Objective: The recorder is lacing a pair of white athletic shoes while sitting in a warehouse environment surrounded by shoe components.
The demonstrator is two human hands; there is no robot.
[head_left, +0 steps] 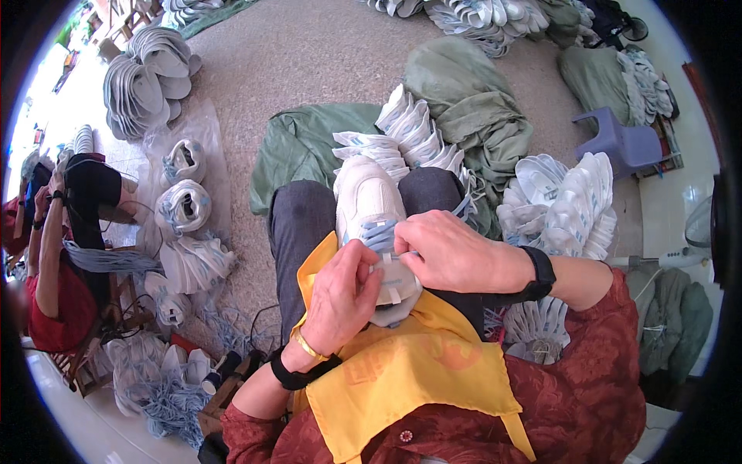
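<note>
A white shoe upper (369,193) rests on my lap between my knees, its toe pointing away from me. Pale blue shoelace (379,233) crosses its front in rows, above a light tongue (392,280). My left hand (340,292) is closed in a pinch at the left eyelet edge; its fingertips hide what they grip. From the right, my right hand (452,251) bends over the lacing with thumb and forefinger pinched at the blue shoelace. Beneath the shoe, a yellow apron (417,379) covers my lap.
White shoe uppers (572,205) are stacked at my right, more (410,127) ahead beside green sacks (464,85). Blue laces (174,402) lie in a heap at lower left. A purple stool (618,143) stands far right. Another person (54,255) sits at left.
</note>
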